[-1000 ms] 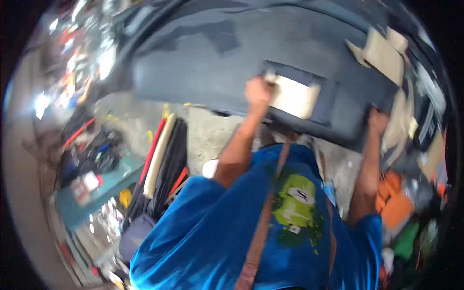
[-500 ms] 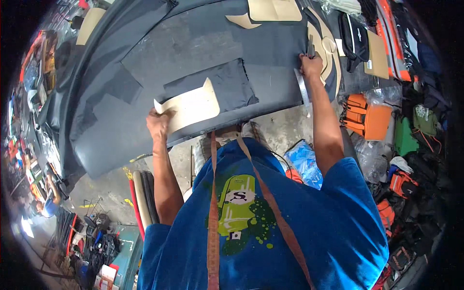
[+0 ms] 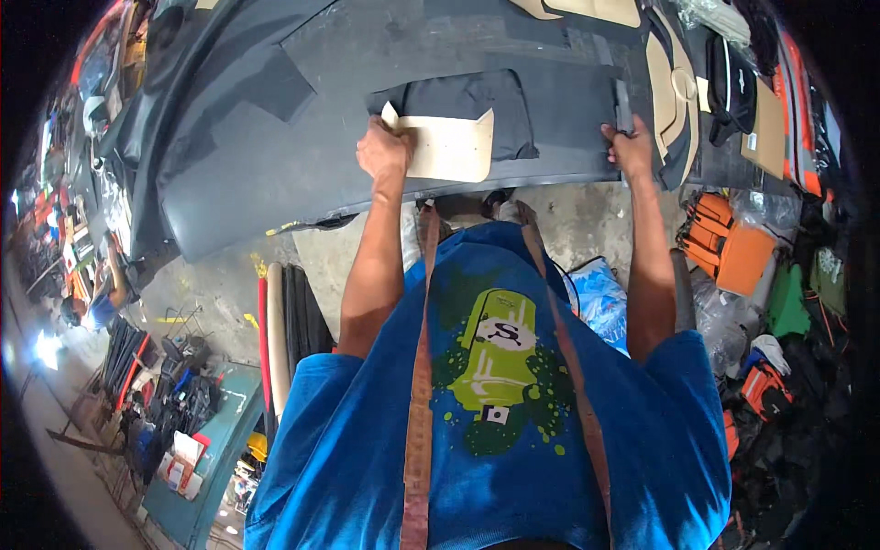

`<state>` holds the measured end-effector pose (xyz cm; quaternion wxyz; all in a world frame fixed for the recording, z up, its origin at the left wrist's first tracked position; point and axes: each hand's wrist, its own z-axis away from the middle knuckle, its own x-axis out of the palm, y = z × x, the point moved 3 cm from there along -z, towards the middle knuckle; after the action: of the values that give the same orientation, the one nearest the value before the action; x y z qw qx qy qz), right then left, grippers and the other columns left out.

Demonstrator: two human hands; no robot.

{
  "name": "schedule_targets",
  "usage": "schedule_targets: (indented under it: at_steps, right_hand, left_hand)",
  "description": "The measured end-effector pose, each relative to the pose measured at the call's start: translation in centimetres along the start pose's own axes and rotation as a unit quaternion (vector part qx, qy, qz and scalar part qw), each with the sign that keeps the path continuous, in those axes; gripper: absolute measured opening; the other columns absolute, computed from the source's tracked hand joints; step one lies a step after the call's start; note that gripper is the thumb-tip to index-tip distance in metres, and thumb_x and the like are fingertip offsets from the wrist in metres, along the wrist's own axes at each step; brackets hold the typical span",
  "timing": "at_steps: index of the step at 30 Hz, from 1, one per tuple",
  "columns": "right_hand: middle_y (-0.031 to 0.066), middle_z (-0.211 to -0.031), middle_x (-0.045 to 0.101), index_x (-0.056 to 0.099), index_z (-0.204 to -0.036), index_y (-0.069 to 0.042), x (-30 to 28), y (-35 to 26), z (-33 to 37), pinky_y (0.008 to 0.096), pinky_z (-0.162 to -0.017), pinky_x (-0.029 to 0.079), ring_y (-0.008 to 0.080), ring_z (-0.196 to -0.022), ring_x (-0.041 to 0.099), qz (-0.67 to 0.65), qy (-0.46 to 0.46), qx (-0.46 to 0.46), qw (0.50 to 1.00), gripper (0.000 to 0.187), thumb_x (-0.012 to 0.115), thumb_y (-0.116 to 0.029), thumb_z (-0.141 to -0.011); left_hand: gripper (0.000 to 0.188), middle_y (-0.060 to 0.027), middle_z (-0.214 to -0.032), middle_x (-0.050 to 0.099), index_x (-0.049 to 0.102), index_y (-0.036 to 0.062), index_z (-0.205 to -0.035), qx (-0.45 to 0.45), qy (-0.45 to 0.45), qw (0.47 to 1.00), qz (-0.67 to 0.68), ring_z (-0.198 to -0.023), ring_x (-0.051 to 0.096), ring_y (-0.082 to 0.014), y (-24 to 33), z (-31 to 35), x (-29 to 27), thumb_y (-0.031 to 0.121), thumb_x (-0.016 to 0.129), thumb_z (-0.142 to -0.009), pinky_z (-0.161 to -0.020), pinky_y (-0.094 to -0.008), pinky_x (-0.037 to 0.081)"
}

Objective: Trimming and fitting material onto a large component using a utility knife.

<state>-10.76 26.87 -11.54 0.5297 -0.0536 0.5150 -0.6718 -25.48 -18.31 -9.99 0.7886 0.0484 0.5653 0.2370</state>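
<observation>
- L hand (image 3: 383,151) pinching left end of cream template (image 3: 449,148), ctr of frame, overlapping blk cloth pc (image 3: 481,94).
- R hand (image 3: 631,148), right of ctr, gripping grey tool (image 3: 623,105); type unclear from here.
- Est. early: template over cloth, not released; no marks seen.

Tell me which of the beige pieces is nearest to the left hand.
The beige piece with two pointed corners, gripped at its left side by the left hand. The curved beige pieces lie beyond the right hand, others near the picture's upper edge.
</observation>
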Motion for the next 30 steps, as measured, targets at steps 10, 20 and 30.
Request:
schedule_targets:
  at_steps: [10,20,30]
  right_hand:
    - [0.0074,-0.078,0.063,0.060,-0.122,-0.003,16.2,-3.6,7.2,0.0288,-0.041,0.045,0.0142,-0.049,0.054,0.030,-0.083,-0.015,0.996,0.038,0.076,-0.013,-0.089]
    - [0.0054,-0.060,0.060,0.066,-0.088,-0.004,-0.4,-10.1,3.7,0.0316,-0.046,0.043,0.0178,-0.048,0.055,0.147,0.206,-0.115,0.961,0.019,0.074,-0.021,-0.085]
    - [0.0056,-0.070,0.065,0.066,-0.103,-0.001,8.3,-27.6,18.2,0.0247,-0.044,0.040,0.0119,-0.046,0.052,-0.015,0.029,-0.200,0.979,0.017,0.074,-0.007,-0.090]
  left_hand:
    - [0.041,-0.0127,-0.099,0.077,0.069,0.0089,-0.115,-0.028,0.007,0.998,-0.047,-0.090,0.073,-0.0369,-12.3,-2.1,-6.3,0.029,0.076,-0.080,-0.081,-0.0439,0.058]
    - [0.041,-0.0157,-0.103,0.077,0.069,0.0069,-0.121,0.049,-0.060,0.991,0.113,-0.091,0.073,-0.0390,-11.6,-0.4,-6.7,0.022,0.072,-0.084,-0.082,-0.0433,0.058]
    - [0.042,-0.0185,-0.107,0.077,0.069,0.0073,-0.125,0.085,-0.084,0.988,0.095,-0.094,0.072,-0.0412,-9.8,-1.0,-3.5,0.018,0.069,-0.085,-0.082,-0.0451,0.058]
